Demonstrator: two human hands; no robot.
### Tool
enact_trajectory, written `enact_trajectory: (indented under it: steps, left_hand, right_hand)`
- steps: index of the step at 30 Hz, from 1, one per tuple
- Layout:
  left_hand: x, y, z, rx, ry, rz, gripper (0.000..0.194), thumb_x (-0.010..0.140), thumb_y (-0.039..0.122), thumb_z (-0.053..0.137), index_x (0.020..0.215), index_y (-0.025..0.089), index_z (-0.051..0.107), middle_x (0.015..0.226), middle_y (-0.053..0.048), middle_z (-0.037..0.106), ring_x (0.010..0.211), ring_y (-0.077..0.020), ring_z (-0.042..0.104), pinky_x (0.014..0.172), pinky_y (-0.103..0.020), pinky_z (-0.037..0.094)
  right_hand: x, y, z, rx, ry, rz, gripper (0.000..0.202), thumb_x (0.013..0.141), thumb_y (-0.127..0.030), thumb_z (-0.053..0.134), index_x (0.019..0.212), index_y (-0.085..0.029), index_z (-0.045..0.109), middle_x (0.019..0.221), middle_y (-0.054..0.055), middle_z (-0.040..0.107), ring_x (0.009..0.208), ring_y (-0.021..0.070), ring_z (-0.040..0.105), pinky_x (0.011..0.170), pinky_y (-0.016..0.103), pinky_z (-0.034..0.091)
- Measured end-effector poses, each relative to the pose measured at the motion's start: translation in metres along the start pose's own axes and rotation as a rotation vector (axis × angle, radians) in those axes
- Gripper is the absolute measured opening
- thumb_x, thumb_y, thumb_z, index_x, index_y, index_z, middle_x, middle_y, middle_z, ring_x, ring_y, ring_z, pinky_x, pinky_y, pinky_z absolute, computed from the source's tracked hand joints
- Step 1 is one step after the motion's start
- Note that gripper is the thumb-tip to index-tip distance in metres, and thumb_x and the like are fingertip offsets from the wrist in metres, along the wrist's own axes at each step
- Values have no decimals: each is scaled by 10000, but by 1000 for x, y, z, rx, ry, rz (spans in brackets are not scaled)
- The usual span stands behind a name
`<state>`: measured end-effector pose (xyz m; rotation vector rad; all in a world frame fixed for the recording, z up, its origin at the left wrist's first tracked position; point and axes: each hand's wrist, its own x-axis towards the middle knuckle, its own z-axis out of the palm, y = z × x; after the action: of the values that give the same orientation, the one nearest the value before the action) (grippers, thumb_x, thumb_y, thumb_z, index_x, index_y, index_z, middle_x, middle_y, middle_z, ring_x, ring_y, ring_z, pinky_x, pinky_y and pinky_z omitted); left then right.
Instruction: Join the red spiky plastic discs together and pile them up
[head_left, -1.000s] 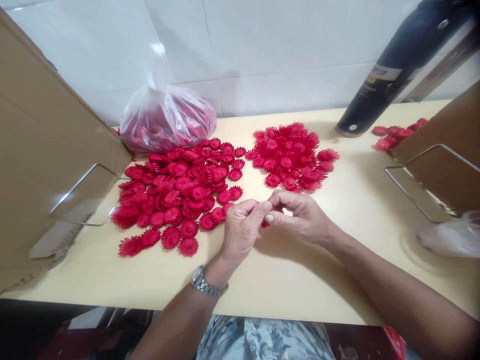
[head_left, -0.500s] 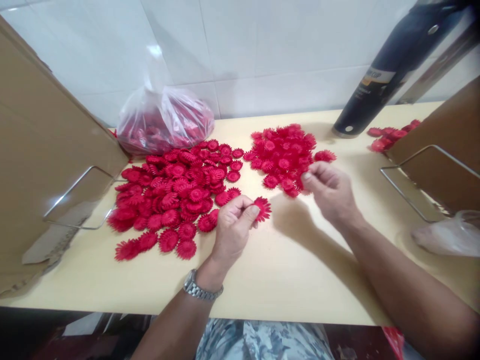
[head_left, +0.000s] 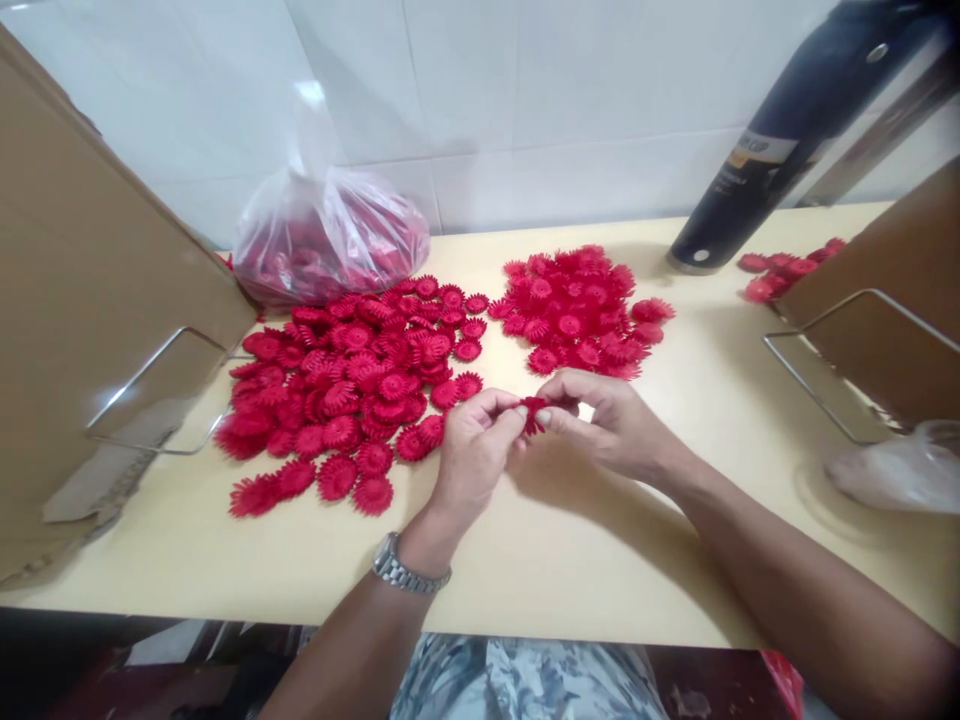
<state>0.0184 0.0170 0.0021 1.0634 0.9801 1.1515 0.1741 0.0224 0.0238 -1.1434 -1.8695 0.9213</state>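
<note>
A small red flower [head_left: 533, 414] is pinched between both hands, over the pale table. My left hand [head_left: 482, 445], with a metal watch on its wrist, grips its left side between thumb and fingers. My right hand [head_left: 607, 425] has thumb and fingertips closed on its right side. Left of the hands spreads a large pile of dark red flowers [head_left: 352, 370]. Beyond my right hand lies a smaller pile of brighter red flowers [head_left: 571, 305]. The flower's lower part and some fingertips are hidden.
A tied plastic bag [head_left: 330, 240] of red pieces stands at the back left. A dark bottle [head_left: 750, 180] stands back right. Cardboard [head_left: 97, 300] with a metal bookend [head_left: 161, 390] is at left; cardboard [head_left: 892, 290] and a clear bag [head_left: 900, 470] are at right.
My right hand has moved left and nearer, from the smaller pile to the flower in my left hand, and its fingertips now grip that flower too. My left hand has barely moved.
</note>
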Motion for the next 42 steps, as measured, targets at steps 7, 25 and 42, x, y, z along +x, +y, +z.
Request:
enact_trajectory:
  steps: [7,25,42]
  left_hand:
    - [-4,0,3,87,-2,34,141,742,258,640,693,158,554,533,49,534,477,-60,494,488,-175,400]
    - [-5,-7,-2,78,39,37,417,745,458,630,533,166,421,489,59,331,462,-57,304,431,-207,230]
    - [-5,5,-5,19,-135,-57,149,714,244,628,617,161,553,517,47,467,474,-63,397,475,-196,327]
  right_hand:
    - [-2,0,4,184,-4,124,187,826,-312,555,731,-157,601,692,34,649,654,153,594,605,277,465]
    - [-3,-1,8,80,49,-57,171,811,-337,604,767,-172,607,689,24,615,625,131,556,565,264,441]
    - [0,1,9,368,47,217,110,700,-202,570,621,-175,498,548,-30,509,506,90,459,481,228,366]
